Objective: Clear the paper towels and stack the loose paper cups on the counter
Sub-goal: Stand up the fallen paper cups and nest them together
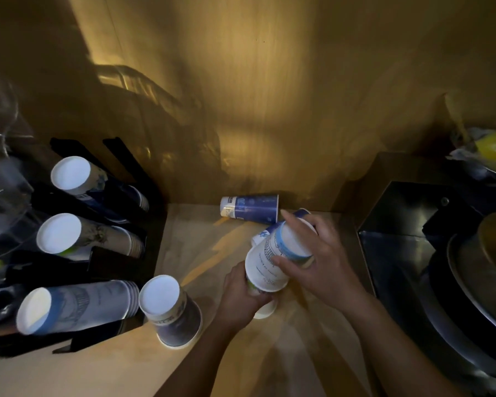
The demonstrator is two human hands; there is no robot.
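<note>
Head view, taking the stack [272, 262] held over the middle of the counter [269, 353] as the landmark. It is a nest of white paper cups with blue print, tilted, bottoms pointing up and away. The left hand [239, 296] is wrapped around its lower, open end, fingers closed on the rims. The right hand [315, 253] is closed over the upper cup, thumb on the near wall and fingers across the far side, apparently pressing it onto the others. How deep that cup is seated I cannot tell.

Behind the stack, against the back wall, a blue cup [249, 209] lies on its side, apart from both hands. To the left of the stack and nearer the counter edge, another cup [171, 310] stands upside down beside the black rack [103, 262], whose slots hold rows of nested cups. To the right of the stack sits a dark appliance [430, 239]. No paper towels are clearly visible in this dim light.

These cups are likely very light and thin-walled, and they crush easily, so hold them at the stiffer rolled rim or the base ring, not mid-wall. A firm squeeze would oval the mouth and jam the nesting. The waxy surface may slip, and a tilted stack can slide apart.
</note>
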